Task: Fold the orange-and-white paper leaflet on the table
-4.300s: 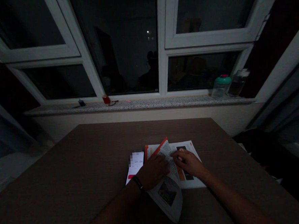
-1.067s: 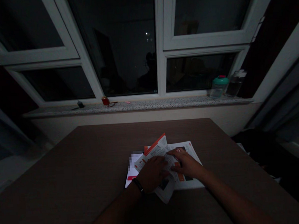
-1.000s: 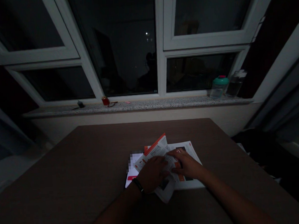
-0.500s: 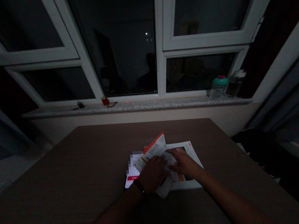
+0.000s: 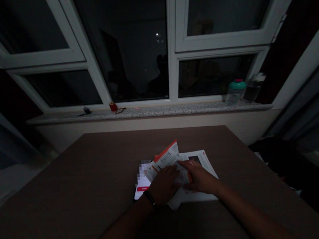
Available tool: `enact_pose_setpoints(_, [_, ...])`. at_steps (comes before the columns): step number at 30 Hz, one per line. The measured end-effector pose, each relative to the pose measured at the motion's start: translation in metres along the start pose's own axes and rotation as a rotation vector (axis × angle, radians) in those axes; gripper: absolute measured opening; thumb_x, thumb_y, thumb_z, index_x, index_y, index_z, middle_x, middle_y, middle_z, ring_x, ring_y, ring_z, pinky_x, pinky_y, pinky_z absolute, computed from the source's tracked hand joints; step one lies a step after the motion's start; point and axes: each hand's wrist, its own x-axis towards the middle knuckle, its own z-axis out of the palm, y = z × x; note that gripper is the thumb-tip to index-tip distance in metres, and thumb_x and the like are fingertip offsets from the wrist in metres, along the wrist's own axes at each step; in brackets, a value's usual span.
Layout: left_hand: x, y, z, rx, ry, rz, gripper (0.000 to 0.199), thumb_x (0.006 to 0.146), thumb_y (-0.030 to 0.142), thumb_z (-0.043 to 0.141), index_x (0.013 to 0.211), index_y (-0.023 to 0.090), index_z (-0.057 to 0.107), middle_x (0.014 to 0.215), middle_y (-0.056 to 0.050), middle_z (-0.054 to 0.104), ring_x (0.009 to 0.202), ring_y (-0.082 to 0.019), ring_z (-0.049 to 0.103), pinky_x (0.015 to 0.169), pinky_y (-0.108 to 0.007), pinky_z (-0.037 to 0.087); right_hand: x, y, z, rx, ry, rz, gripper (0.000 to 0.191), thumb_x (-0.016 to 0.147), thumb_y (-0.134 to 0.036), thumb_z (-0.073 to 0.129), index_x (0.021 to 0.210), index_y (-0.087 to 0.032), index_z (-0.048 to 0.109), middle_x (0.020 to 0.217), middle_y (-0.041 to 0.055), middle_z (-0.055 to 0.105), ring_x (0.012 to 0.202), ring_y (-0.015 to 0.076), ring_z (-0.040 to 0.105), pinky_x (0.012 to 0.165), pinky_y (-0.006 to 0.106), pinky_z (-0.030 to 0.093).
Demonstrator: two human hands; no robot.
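A printed paper sheet (image 5: 165, 157) with an orange edge lies folded over at a slant on the table, its upper corner raised. Beneath it and to the right is another part of printed paper (image 5: 205, 163); whether the two are one sheet I cannot tell. My left hand (image 5: 165, 186), a dark band on its wrist, lies flat across the folded part. My right hand (image 5: 201, 178) rests on the paper at the fold, index finger stretched out and thumb apart from it. A lit phone (image 5: 142, 180) sits at the left, partly covered by paper and my left hand.
The brown table (image 5: 71, 182) reaches to the wall below the window. On the speckled sill (image 5: 159, 111) stand a small red object (image 5: 113, 107), a small dark bottle (image 5: 87, 110), a teal-lidded bottle (image 5: 236, 92) and a clear bottle (image 5: 252, 88).
My right hand has slid slightly, its thumb now lower on the paper and covering more of the print. My left hand keeps its place on the fold. The view has shifted a little.
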Motion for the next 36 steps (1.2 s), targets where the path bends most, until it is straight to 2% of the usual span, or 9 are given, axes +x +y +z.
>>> enact_pose_setpoints(5, [-0.001, -0.002, 0.001, -0.008, -0.017, -0.011, 0.049, 0.089, 0.026, 0.062, 0.135, 0.019, 0.046, 0.146, -0.013, 0.042, 0.134, -0.028, 0.038, 0.109, -0.047, 0.035, 0.003, 0.0, 0.002, -0.004, 0.049, 0.016, 0.079, 0.078, -0.025, 0.071, 0.147, -0.024, 0.033, 0.142, 0.0111, 0.046, 0.13, 0.0283, 0.039, 0.108, 0.044, 0.033])
enact_pose_setpoints(13, [0.001, -0.002, 0.002, -0.018, -0.035, -0.02, 0.053, 0.087, 0.026, 0.064, 0.135, 0.019, 0.045, 0.146, -0.013, 0.041, 0.134, -0.029, 0.038, 0.11, -0.049, 0.033, -0.003, -0.006, -0.002, 0.001, -0.023, -0.016, 0.109, 0.065, -0.034, 0.083, 0.153, -0.028, 0.018, 0.149, 0.0102, 0.037, 0.135, 0.0312, 0.033, 0.112, 0.046, 0.027])
enact_pose_setpoints(15, [0.001, -0.002, 0.001, -0.02, -0.043, -0.029, 0.052, 0.087, 0.025, 0.064, 0.135, 0.019, 0.045, 0.146, -0.013, 0.041, 0.135, -0.029, 0.037, 0.11, -0.049, 0.033, -0.003, -0.005, -0.002, 0.002, -0.022, -0.028, 0.111, 0.063, -0.035, 0.085, 0.153, -0.027, 0.018, 0.149, 0.0107, 0.037, 0.135, 0.0324, 0.033, 0.112, 0.047, 0.026])
enact_pose_setpoints(17, [0.001, -0.001, 0.0, -0.019, -0.048, -0.038, 0.051, 0.086, 0.024, 0.064, 0.134, 0.02, 0.046, 0.146, -0.012, 0.041, 0.135, -0.029, 0.036, 0.11, -0.048, 0.033, -0.002, -0.002, -0.003, 0.014, 0.01, -0.043, 0.098, 0.071, -0.035, 0.08, 0.151, -0.027, 0.024, 0.145, 0.0111, 0.041, 0.132, 0.0317, 0.037, 0.11, 0.047, 0.029])
enact_pose_setpoints(20, [0.0, -0.002, 0.001, -0.022, -0.047, -0.04, 0.052, 0.086, 0.023, 0.063, 0.135, 0.021, 0.045, 0.147, -0.011, 0.041, 0.135, -0.029, 0.037, 0.111, -0.048, 0.032, 0.001, 0.001, -0.005, 0.072, 0.109, -0.066, 0.053, 0.092, -0.027, 0.056, 0.143, -0.027, 0.042, 0.126, 0.0099, 0.052, 0.118, 0.025, 0.048, 0.102, 0.041, 0.039])
enact_pose_setpoints(22, [0.0, -0.002, 0.002, -0.021, -0.048, -0.029, 0.054, 0.086, 0.023, 0.063, 0.136, 0.021, 0.044, 0.147, -0.011, 0.041, 0.135, -0.029, 0.037, 0.111, -0.048, 0.032, 0.004, 0.002, -0.007, 0.109, 0.163, -0.073, 0.038, 0.097, -0.019, 0.042, 0.132, -0.027, 0.054, 0.111, 0.008, 0.055, 0.107, 0.0214, 0.053, 0.096, 0.036, 0.043])
enact_pose_setpoints(27, [0.0, -0.001, 0.001, -0.006, -0.06, 0.002, 0.056, 0.085, 0.025, 0.066, 0.136, 0.02, 0.045, 0.145, -0.011, 0.042, 0.134, -0.029, 0.037, 0.11, -0.047, 0.032, 0.005, 0.007, -0.007, 0.128, 0.165, -0.091, 0.043, 0.09, -0.004, 0.041, 0.119, -0.026, 0.064, 0.1, 0.0053, 0.053, 0.096, 0.0188, 0.056, 0.088, 0.031, 0.047])
enact_pose_setpoints(32, [0.001, 0.001, -0.001, -0.004, -0.049, 0.012, 0.051, 0.087, 0.027, 0.063, 0.135, 0.022, 0.046, 0.144, -0.01, 0.044, 0.131, -0.029, 0.04, 0.108, -0.048, 0.034, 0.004, 0.012, -0.004, 0.128, 0.168, -0.068, 0.045, 0.085, -0.006, 0.05, 0.125, -0.025, 0.06, 0.101, 0.0056, 0.057, 0.091, 0.0187, 0.058, 0.082, 0.031, 0.048])
enact_pose_setpoints(36, [0.001, 0.001, -0.001, 0.004, -0.058, 0.008, 0.049, 0.088, 0.029, 0.063, 0.135, 0.022, 0.048, 0.144, -0.01, 0.044, 0.131, -0.029, 0.04, 0.108, -0.048, 0.035, 0.005, 0.014, -0.004, 0.121, 0.162, -0.045, 0.04, 0.086, -0.008, 0.05, 0.121, -0.025, 0.064, 0.103, 0.0061, 0.063, 0.095, 0.0195, 0.061, 0.084, 0.031, 0.048])
